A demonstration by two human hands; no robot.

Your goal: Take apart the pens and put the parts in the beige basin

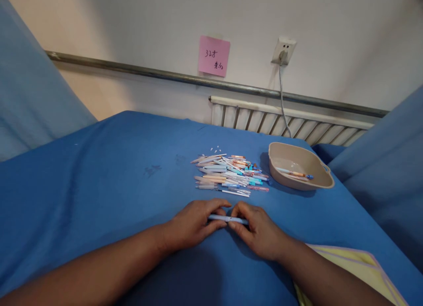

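Note:
A light blue pen (228, 218) lies level between my two hands, just above the blue cloth. My left hand (200, 221) is closed around its left part, thumb below and fingers above. With thumb and fingers, my right hand (256, 226) grips the right part, and the fingertips of both hands nearly meet near the pen's middle. Just beyond my hands is a pile of loose pen parts (228, 176), with pale barrels at the left and clear, orange and teal pieces at the right. Several tiny white bits (216, 149) lie behind the pile.
A beige plastic basin (324, 176) stands right of the pile, with a few assembled-looking pens (294, 174) inside. A yellow cloth (357, 264) lies under my right forearm. Behind the blue-covered table (132, 165) are a radiator (264, 116), a metal rail and a plugged-in cable (282, 94). Blue curtains hang on both sides.

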